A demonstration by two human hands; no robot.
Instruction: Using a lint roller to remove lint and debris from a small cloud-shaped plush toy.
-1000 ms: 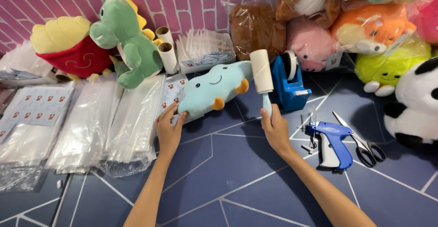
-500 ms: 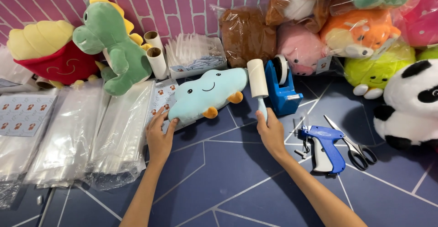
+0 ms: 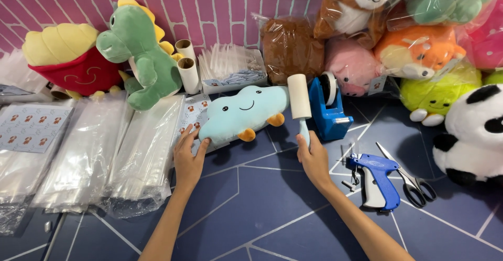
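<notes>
Both forearms reach toward twelve o'clock over the dark blue worktop (image 3: 251, 208). The left hand (image 3: 187, 159) lies flat, fingers spread, touching the light blue cloud plush (image 3: 243, 113) lying beyond it. The right hand (image 3: 313, 159) grips a lint roller (image 3: 299, 99) upright at the plush's three o'clock.

free: blue floor (image 3: 251, 208) between arms | blocked: bag stacks (image 3: 105, 156) left, tagging gun (image 3: 378, 180) right
</notes>
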